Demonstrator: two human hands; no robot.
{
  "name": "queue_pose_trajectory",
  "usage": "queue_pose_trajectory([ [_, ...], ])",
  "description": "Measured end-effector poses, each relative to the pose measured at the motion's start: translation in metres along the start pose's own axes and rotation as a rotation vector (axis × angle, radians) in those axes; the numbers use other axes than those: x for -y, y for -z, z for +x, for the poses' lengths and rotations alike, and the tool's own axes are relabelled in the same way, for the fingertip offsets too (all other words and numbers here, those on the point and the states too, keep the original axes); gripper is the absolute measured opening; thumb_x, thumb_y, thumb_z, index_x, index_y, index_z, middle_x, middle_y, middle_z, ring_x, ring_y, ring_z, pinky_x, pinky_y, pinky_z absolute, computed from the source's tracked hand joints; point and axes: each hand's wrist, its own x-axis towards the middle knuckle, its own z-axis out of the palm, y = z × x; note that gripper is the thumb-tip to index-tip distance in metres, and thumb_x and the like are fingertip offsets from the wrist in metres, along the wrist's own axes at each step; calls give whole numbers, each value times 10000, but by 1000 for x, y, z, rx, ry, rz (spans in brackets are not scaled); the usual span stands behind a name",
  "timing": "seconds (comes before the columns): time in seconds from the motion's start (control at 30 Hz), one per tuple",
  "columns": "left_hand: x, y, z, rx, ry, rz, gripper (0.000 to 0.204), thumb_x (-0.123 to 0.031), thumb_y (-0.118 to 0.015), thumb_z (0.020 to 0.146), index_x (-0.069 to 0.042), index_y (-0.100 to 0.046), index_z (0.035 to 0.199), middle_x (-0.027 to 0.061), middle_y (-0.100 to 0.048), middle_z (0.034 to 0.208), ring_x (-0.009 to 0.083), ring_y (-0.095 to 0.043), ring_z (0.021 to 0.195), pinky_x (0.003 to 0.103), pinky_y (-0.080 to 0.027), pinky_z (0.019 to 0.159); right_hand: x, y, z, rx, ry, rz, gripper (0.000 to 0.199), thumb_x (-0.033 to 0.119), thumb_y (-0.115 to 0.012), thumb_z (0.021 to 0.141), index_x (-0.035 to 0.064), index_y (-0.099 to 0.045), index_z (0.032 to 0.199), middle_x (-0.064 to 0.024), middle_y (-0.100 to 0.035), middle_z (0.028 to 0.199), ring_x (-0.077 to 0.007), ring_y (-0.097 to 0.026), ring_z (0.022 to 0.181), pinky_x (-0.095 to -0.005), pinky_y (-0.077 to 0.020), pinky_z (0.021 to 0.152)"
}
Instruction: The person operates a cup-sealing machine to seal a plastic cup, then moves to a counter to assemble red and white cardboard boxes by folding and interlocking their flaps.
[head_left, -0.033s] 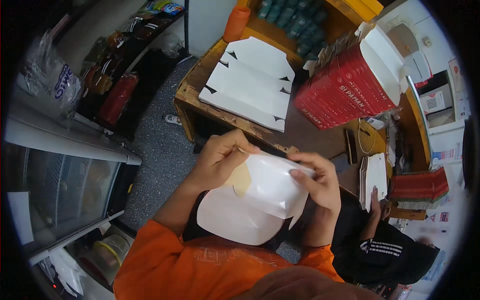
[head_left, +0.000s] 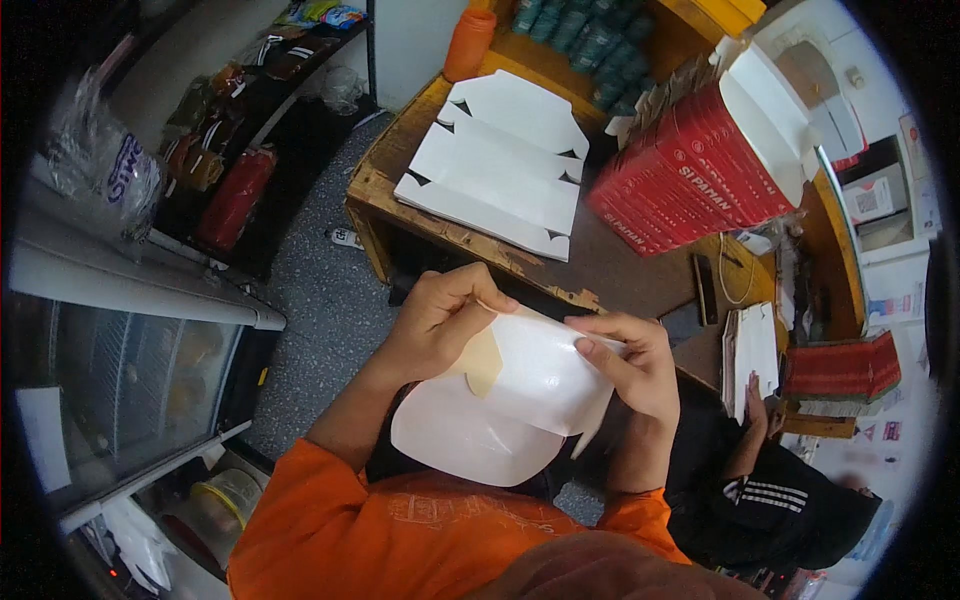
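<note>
I hold a white cardboard box blank [head_left: 500, 415] in front of my chest, partly folded, with a tan inner flap [head_left: 483, 362] showing. My left hand [head_left: 437, 320] pinches the blank's upper left edge by that flap. My right hand [head_left: 632, 368] grips the upper right edge, its fingers curled over the fold. Both orange sleeves come in from the bottom of the picture.
A wooden table [head_left: 372, 195] ahead carries flat white box blanks [head_left: 500, 165], a leaning stack of red-sided boxes [head_left: 690, 185] and an orange bottle [head_left: 470, 45]. A person in black [head_left: 790, 505] sits at my right, a hand on more blanks [head_left: 752, 350]. A glass display case [head_left: 130, 370] stands at my left.
</note>
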Motion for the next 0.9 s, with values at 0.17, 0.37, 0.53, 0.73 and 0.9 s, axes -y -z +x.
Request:
queue_pose_trajectory([
  [0.17,3,-25,14,-12,110,10,134,-64,-619,975,-28,-698,873,42,-685,735,65,-604,609,233,-420,522,-41,26,-10,125,136,-44,288,-143,-580,856,27,-803,923,-109,-774,881,-131,-703,774,-243,-520,689],
  [0.37,17,-56,25,166,175,56,168,-101,-730,940,-18,-634,830,69,-692,728,63,-626,604,253,-474,528,-62,43,-29,113,45,-17,294,-120,-571,858,21,-784,1003,-139,-774,965,-188,-748,915,-277,-555,762],
  [0.53,9,-87,22,296,432,-26,214,-82,-789,891,-30,-585,930,84,-697,764,97,-671,678,278,-511,574,-66,59,-42,119,-146,179,286,112,-582,988,-16,-718,1205,-151,-760,1113,-239,-743,974,-331,-552,883],
  [0.73,-3,-123,26,534,357,65,147,-105,-682,958,-43,-591,1055,86,-648,821,184,-653,700,324,-495,633,-89,99,-55,586,-265,123,305,247,-648,1009,-7,-742,1149,-163,-770,933,-162,-719,828,-313,-546,725],
  [0.9,-2,-134,34,512,448,-49,183,-88,-706,953,-21,-602,1089,81,-680,819,161,-686,734,313,-528,680,-94,106,-73,458,-349,134,223,216,-731,963,-1,-771,1002,-126,-734,768,-94,-645,669,-300,-502,594],
])
